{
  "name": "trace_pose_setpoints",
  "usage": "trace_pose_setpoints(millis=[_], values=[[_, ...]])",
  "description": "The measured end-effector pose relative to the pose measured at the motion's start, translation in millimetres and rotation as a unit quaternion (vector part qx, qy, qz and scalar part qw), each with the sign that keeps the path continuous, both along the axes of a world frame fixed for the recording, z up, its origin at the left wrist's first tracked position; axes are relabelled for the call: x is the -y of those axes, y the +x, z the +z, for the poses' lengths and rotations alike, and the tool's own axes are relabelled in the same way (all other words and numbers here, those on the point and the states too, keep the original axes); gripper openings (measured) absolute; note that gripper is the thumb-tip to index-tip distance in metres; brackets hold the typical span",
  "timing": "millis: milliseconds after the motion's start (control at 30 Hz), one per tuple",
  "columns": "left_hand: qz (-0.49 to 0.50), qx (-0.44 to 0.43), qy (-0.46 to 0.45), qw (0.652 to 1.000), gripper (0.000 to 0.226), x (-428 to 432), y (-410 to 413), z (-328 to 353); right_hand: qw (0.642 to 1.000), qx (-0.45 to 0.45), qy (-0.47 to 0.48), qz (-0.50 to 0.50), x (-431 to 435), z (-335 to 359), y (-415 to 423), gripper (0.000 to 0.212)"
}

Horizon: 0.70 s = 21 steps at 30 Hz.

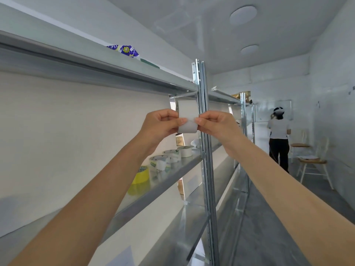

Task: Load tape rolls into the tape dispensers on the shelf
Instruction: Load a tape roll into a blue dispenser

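A white tape strip point(187, 110) hangs from the underside of the upper shelf point(96, 62), and both my hands pinch its lower end. My left hand point(161, 125) grips the left edge and my right hand point(215, 123) grips the right edge, where the strip curls into a translucent fold point(187, 128). On the middle metal shelf point(172, 175) below stand several tape rolls: a yellow roll point(141, 176), a green-and-white wrapped roll point(158, 163), another wrapped roll point(172, 155) and a white roll point(185, 151). No tape dispenser is clearly visible.
A perforated steel upright point(203, 131) stands just behind my right hand. A blue patterned packet point(124, 50) lies on the top shelf. Down the aisle a person point(278, 137) stands with their back to me, beside wooden chairs point(311, 166). Lower shelves run along the left.
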<state>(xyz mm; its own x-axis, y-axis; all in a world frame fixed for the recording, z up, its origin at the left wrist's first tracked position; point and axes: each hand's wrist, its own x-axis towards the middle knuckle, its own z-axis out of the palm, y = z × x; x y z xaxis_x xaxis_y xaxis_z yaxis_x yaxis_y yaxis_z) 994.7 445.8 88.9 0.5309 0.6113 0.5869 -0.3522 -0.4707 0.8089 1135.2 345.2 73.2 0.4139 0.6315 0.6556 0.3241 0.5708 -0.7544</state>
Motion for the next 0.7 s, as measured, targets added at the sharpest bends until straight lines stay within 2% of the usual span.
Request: trace_pose_setpoints(millis=[100, 267, 700], values=[[0.028, 0.010, -0.012, 0.999, 0.016, -28, 26, -2, 1.000, 0.012, -0.007, 0.024, -37, 1, 33, 0.014], [0.076, 0.028, -0.031, 0.996, 0.016, -72, 65, 1, 0.995, 0.047, -0.015, 0.092, -105, 6, 89, 0.004], [0.188, 0.030, -0.070, 0.979, 0.017, -144, 136, -7, 0.971, 0.030, -0.059, 0.230, -211, 1, 169, 0.004]])
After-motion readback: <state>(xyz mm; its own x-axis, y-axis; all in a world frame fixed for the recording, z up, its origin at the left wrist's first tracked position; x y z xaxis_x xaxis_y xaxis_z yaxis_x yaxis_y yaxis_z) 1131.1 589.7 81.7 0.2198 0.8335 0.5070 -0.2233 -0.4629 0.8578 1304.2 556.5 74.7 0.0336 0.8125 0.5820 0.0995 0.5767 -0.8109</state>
